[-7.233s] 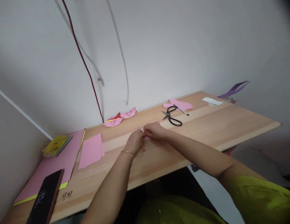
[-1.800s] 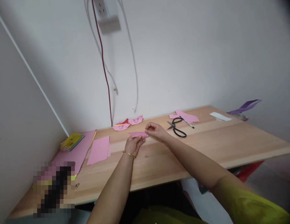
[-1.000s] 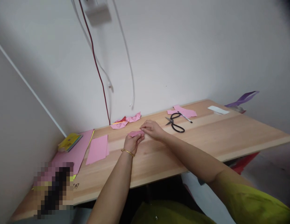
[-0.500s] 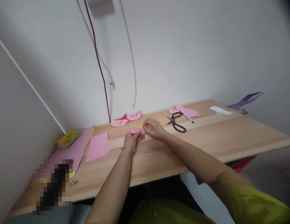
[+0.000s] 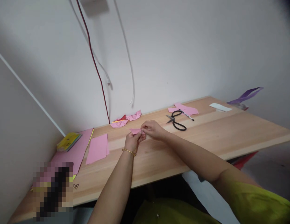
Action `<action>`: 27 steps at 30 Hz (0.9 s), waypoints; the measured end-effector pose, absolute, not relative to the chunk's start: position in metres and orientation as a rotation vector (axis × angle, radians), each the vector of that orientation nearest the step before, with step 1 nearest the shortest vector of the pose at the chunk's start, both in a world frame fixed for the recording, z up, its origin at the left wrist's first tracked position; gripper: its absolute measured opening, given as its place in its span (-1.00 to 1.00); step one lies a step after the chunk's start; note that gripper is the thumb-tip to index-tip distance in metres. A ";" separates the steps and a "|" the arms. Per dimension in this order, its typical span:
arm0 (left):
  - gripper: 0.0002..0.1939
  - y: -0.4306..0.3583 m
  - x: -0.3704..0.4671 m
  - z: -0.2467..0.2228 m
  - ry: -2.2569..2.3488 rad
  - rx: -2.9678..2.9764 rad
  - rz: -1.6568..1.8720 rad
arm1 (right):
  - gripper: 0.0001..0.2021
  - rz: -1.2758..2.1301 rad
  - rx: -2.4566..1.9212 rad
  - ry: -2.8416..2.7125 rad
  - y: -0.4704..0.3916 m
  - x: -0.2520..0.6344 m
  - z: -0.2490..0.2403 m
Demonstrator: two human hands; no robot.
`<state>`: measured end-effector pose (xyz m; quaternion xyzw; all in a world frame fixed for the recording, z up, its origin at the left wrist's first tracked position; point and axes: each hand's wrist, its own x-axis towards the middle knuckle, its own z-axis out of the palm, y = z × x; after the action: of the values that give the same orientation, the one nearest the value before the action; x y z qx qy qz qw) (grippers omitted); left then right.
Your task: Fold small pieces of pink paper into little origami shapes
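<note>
A small folded pink paper (image 5: 135, 131) is held above the middle of the wooden table (image 5: 154, 158). My left hand (image 5: 133, 140), with a gold bracelet at the wrist, grips its lower edge between thumb and fingers. At the paper's right end, my right hand (image 5: 152, 129) pinches it, and the fingertips of both hands nearly meet. Folded pink paper pieces (image 5: 119, 123) with a bit of red lie behind my hands, against the wall.
Pink sheets (image 5: 97, 148) lie left of my hands, beside a larger pink sheet (image 5: 83, 147) bearing a yellow packet (image 5: 68, 141). Black-handled scissors (image 5: 174, 119), a pen (image 5: 187, 115) and pink scraps (image 5: 188, 109) lie right; a white strip (image 5: 221, 107) is farther right.
My right hand's fingers have shifted slightly left along the pink paper, whose visible part now looks more pointed at its left end. The camera view has moved slightly.
</note>
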<state>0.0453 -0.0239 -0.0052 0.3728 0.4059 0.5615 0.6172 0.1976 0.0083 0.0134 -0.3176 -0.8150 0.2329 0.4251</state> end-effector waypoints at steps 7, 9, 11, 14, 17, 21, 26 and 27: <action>-0.67 -0.023 0.043 -0.007 0.948 0.881 1.304 | -0.83 0.689 -0.904 -2.025 0.008 0.199 0.013; -0.66 -0.023 0.042 -0.007 0.941 0.890 1.288 | -0.82 0.718 -0.869 -2.030 0.008 0.198 0.012; -0.67 -0.023 0.042 -0.007 0.933 0.865 1.298 | -0.83 0.689 -0.820 -2.015 0.009 0.198 0.012; -0.68 -0.022 0.041 -0.007 0.941 0.788 1.343 | -0.86 0.491 -0.781 -1.957 0.010 0.198 0.015; -0.70 -0.021 0.039 -0.005 0.954 0.731 1.380 | -0.86 0.293 -0.811 -1.954 0.010 0.200 0.019; -0.73 -0.021 0.039 -0.002 0.931 0.685 1.387 | -0.84 0.215 -0.900 -2.049 0.009 0.201 0.019; -0.70 -0.022 0.041 -0.002 0.903 0.705 1.376 | -0.89 0.270 -0.907 -2.071 0.011 0.198 0.013; -0.69 -0.022 0.042 -0.002 0.900 0.713 1.374 | -0.90 0.292 -0.888 -2.077 0.012 0.197 0.012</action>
<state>0.0416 -0.0224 -0.0019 0.3107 0.3923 0.5990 0.6251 0.1972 0.0117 0.0117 -0.3542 -0.8280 0.1165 0.4188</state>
